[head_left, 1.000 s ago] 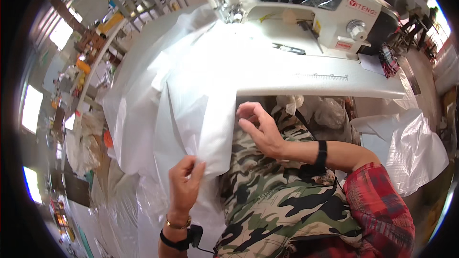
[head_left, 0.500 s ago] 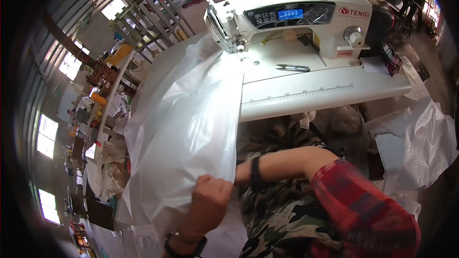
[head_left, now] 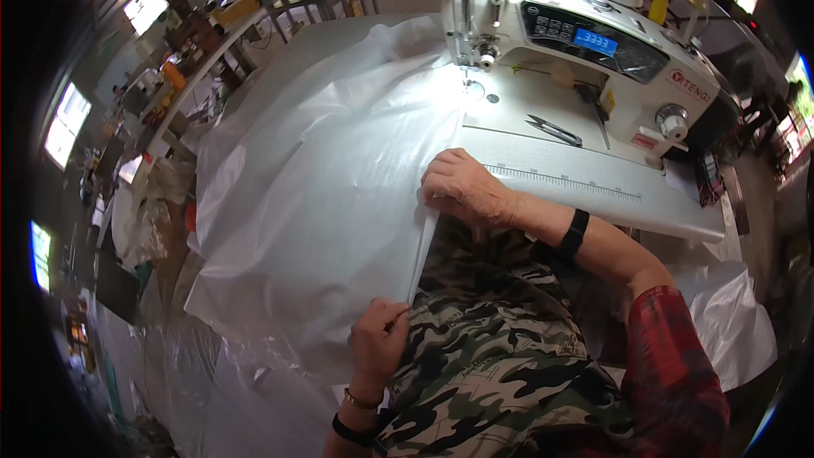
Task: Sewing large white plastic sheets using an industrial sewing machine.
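Sheet (head_left: 314,195) held at two places along its right edge

At far left, a cluttered bench (head_left: 182,102) is seen, with an orange object (head_left: 173,76) set on it. Next, the white, translucent sheet is spread broadly over the near-left of the work surface, mostly to the left of both hands and beyond them. Its surface is creased, and its far end is gathered beside the needle end (head_left: 465,76) of the machine (head_left: 585,42).

The sheet's right edge is the line that matters: it is drawn out nearly straight, running from the needle end toward the body and leaning slightly left. Low on this edge, the sheet is pinched between the thumb and fingers of the left hand (head_left: 380,337). Farther up, the edge is gripped by the curled fingers of the right hand (head_left: 462,189), whose tips are partly hidden. The needle end is thus approached more closely by the right hand; the left is kept nearer the lap, where camouflage cloth (head_left: 509,356) is worn.

To the right, black snips (head_left: 554,131) are laid on the machine bed, well apart from the sheet, and a ruler scale (head_left: 560,180) is marked along the front. At far right, another sheet-like white piece (head_left: 729,322) is hung low.
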